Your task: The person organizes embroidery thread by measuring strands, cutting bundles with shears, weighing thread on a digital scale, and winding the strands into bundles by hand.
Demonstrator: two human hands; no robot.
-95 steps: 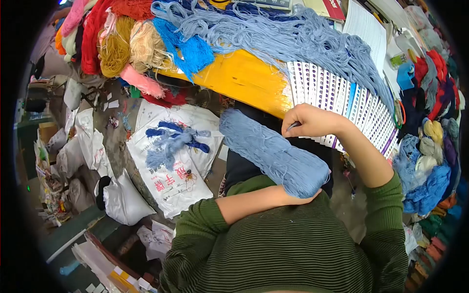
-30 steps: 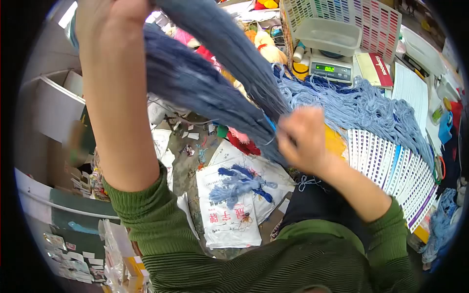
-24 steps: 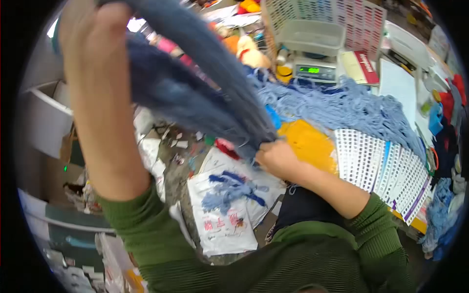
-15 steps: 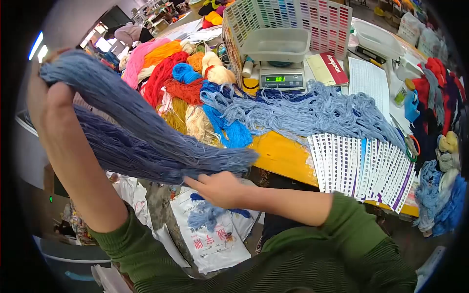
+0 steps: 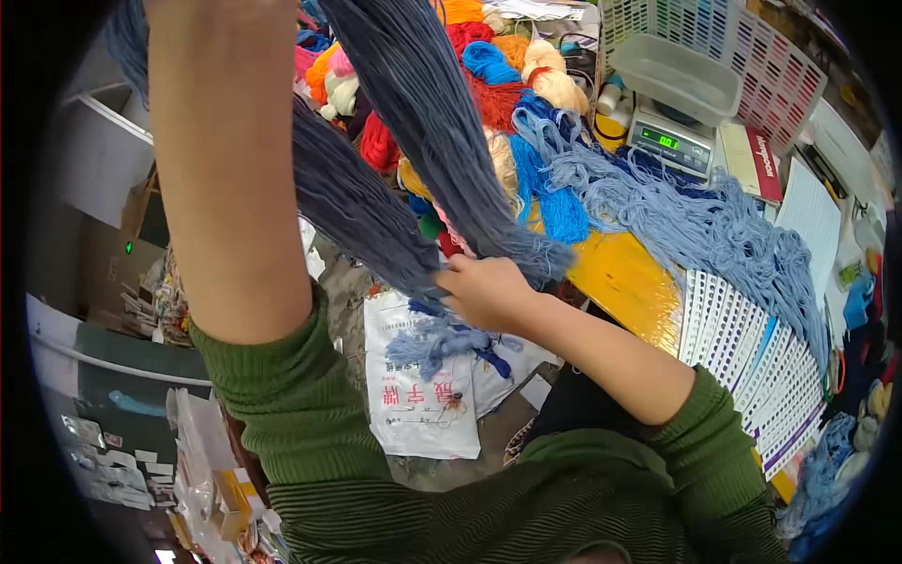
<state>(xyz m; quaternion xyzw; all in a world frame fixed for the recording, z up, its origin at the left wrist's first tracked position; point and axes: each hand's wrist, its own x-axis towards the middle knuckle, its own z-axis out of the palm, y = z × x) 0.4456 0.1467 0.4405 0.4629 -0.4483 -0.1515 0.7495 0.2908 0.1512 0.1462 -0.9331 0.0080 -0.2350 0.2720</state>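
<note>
A long skein of grey-blue yarn (image 5: pixel 413 113) hangs in two thick strands from above the top edge. My left forearm (image 5: pixel 221 169) is raised between parts of the yarn, and its hand is cut off by the frame. Near the skein's lower end, my right hand (image 5: pixel 489 293) is closed on the yarn, its thumb and fingers pressed together around the strands. Loose strand ends fan out just beyond that hand. Below it, on the floor, a white printed bag (image 5: pixel 418 428) lies with a small tangle of blue yarn (image 5: pixel 437 346) on it.
Light-blue yarn (image 5: pixel 648 202) spreads over the yellow table edge (image 5: pixel 625 287). Behind stand a digital scale (image 5: pixel 669 141) bearing a clear plastic tub (image 5: pixel 676 80), and a colour chart. Punched white cards (image 5: pixel 742 357) overlap at right. Coloured skeins (image 5: pixel 489 99) are piled at the back.
My left arm has risen, taking its hand out of the frame and lifting the skein higher. My right hand stays closed at the skein's lower end. The view has turned left.
</note>
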